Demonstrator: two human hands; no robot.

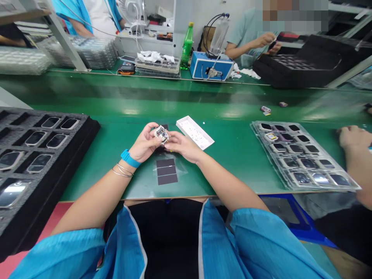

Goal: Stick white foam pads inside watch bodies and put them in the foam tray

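Between my two hands, above the green bench, is an opened smartwatch case (161,135) with its inner parts showing. My left hand (144,143) grips it from the left, thumb in front and fingers behind. My right hand (183,146) closes on its right side with the fingertips; whether they also hold a small part cannot be made out. Below the hands lies a clear sheet with dark rectangular strips (166,171). Just beyond my right hand sits a shallow white tray (207,144) with tiny dark pieces in it.
A black foam tray (87,128) of watch cases stands at the left. On the right lies a clear plastic tray (283,176) with several watch units, beside a co-worker's hand (354,137). Across the bench are a green bottle (187,44), a blue machine (210,66) and other people.
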